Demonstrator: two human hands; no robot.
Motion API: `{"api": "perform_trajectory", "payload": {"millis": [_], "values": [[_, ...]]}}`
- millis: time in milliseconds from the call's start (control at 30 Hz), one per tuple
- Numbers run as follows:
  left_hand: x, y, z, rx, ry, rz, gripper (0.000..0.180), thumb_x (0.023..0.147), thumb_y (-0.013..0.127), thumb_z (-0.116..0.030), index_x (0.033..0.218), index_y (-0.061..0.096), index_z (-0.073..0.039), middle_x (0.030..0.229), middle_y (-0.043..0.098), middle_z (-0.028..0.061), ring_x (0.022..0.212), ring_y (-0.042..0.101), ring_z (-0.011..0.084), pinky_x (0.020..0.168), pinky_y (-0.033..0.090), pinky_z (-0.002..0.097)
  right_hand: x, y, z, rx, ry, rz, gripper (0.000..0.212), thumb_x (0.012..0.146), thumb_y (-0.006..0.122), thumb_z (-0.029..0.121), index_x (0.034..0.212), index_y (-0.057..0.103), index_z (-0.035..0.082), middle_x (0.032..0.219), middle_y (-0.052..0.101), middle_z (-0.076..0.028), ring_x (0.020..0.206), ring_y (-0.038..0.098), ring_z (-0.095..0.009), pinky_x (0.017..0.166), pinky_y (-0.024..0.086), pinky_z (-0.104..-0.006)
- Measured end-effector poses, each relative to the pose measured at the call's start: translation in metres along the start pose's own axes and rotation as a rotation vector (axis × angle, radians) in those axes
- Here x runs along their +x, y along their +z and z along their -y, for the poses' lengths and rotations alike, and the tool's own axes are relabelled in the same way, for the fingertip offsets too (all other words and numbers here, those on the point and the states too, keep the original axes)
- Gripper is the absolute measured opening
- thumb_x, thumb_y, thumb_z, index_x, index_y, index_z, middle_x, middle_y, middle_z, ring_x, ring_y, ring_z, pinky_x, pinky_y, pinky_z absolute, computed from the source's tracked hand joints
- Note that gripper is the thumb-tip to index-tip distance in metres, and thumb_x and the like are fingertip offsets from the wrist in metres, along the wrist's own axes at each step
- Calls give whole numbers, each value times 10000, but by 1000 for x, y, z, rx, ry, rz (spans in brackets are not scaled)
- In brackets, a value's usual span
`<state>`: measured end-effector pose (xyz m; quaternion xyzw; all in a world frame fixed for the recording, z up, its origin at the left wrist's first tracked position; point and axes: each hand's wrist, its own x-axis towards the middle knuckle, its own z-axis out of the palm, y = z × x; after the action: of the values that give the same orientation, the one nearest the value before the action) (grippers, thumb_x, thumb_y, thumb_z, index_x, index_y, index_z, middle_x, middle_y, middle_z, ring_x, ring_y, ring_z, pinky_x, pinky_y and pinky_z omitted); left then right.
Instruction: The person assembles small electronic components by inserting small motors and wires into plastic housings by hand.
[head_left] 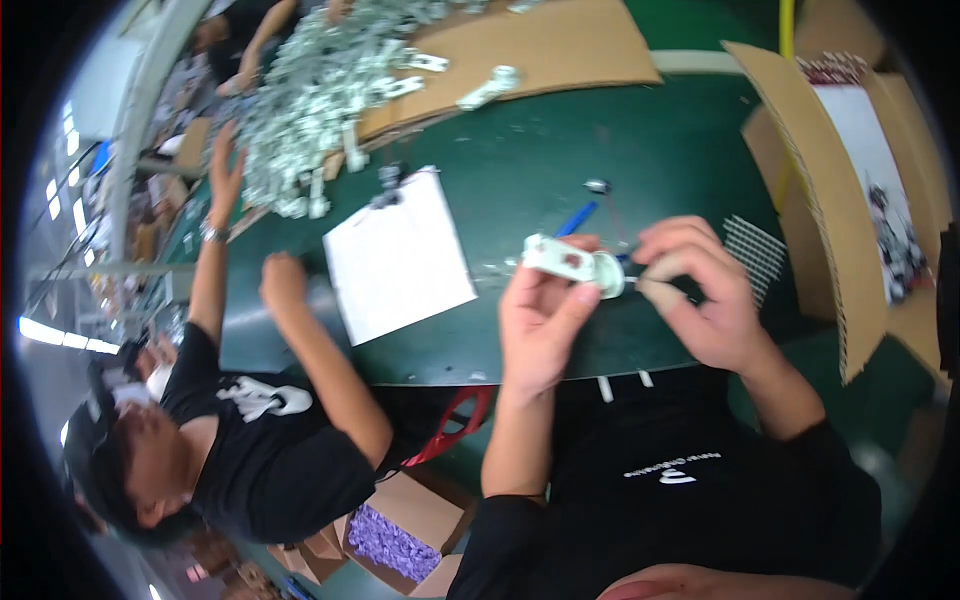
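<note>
My left hand [538, 335] is closed around a pale white plastic casing [556, 258], with a flat arm on one side and a round, ring-like end near my right hand. Just right of that end, my right hand [712, 300] has its thumb and fingertips pinched together. A small light tip shows between the fingers and the round end, too small to name. Both hands are raised over the green table's near edge. Beyond them lie a blue stick-like tool [577, 218], partly hidden by the casing, and a small dark and silvery part [598, 186].
A big heap of similar white pieces [325, 95] lies on cardboard [560, 50] at the far left. A clipped white paper sheet [398, 260] is left of my hands. An open carton [825, 190] stands right, beside a grid-like sheet [757, 255]. A co-worker [290, 450] reaches in from the left.
</note>
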<state>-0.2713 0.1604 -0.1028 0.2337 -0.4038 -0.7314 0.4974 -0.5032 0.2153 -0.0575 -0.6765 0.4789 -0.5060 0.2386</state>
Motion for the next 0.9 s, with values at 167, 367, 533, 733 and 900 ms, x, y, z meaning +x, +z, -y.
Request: {"api": "perform_trajectory", "payload": {"millis": [167,367,533,733,900], "values": [[-15,-17,11,-146,-21,-11,498,1061,890,-45,1508,687,41,1495,772,221,1409,757,367,1253,580,555,-1,17,-6,47,-17,38,195,927,877,-42,1021,728,41,1267,779,-138,1290,734,-397,1097,584,-502],[-24,-24,9,29,39,8,481,1013,920,12,1454,732,63,1506,773,242,1392,773,361,1217,616,506,-2,19,1,6,-48,79,209,914,888,-38,1025,729,38,1316,752,-143,1327,718,-411,1097,592,-508],[-20,-16,3,124,31,26,517,997,945,-6,1455,727,92,1496,781,261,1392,779,369,1194,627,465,-2,22,0,-83,-120,51,229,880,901,-37,1026,734,17,1351,730,-160,1333,708,-432,1097,605,-529],[-21,-20,7,84,-13,-8,528,1040,904,1,1511,683,90,1481,788,249,1374,783,348,1190,622,473,1,27,3,-203,-227,4,266,814,916,-38,1006,734,-16,1387,724,-206,1365,690,-460,1077,619,-553],[-19,-15,7,107,-81,-20,446,1113,813,-8,1531,681,78,1443,804,208,1351,781,260,1200,597,409,-1,30,1,-302,-281,-32,232,797,881,-30,981,739,-25,1410,718,-200,1383,681,-442,1085,607,-557]]}}
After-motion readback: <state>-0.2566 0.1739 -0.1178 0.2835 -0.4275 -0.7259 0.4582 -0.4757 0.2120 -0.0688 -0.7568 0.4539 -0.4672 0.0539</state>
